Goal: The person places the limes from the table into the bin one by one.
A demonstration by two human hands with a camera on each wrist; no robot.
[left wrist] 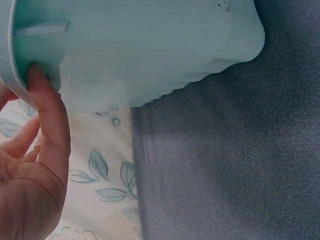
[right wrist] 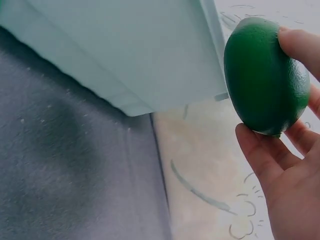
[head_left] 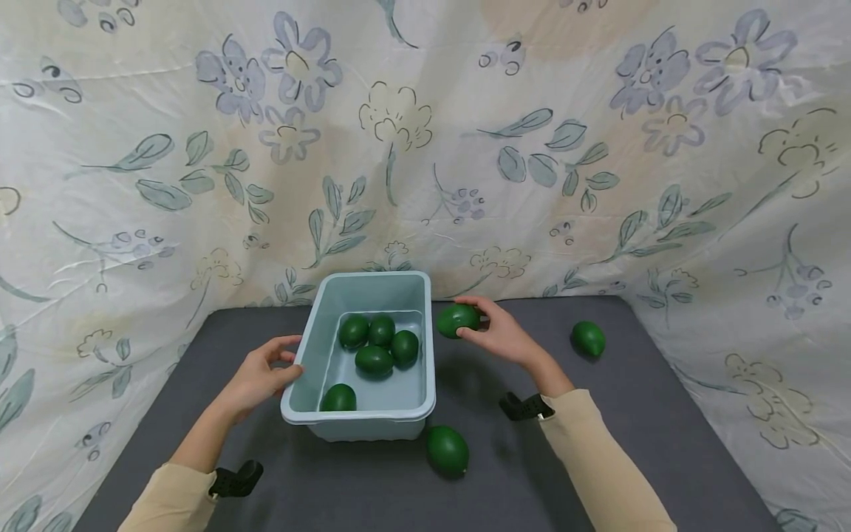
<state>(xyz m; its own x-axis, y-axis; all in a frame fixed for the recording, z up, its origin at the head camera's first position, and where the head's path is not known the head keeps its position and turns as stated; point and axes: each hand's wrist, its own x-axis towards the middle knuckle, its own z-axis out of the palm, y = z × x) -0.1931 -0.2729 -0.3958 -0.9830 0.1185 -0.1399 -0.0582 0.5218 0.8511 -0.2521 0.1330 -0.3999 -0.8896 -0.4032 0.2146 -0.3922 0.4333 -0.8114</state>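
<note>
In the head view my left hand [head_left: 258, 378] holds the left rim of a pale blue-green plastic bin [head_left: 364, 417]. The left wrist view shows a digit tucked beneath the rim of the bin [left wrist: 150, 45]. Several green limes [head_left: 374, 360] lie inside on the bin's floor. Just beyond the right rim, my right hand [head_left: 500, 334] pinches another lime [head_left: 459, 321] between thumb and fingers, raised above the table. That lime [right wrist: 265, 77] fills much of the right wrist view, near the bin's outer wall.
One loose lime [head_left: 448, 451] rests on the dark grey table [head_left: 532, 473] by the bin's front right corner. A second lime [head_left: 588, 338] lies farther right, past my right hand. Floral cloth [head_left: 425, 162] hangs behind the table and along its sides.
</note>
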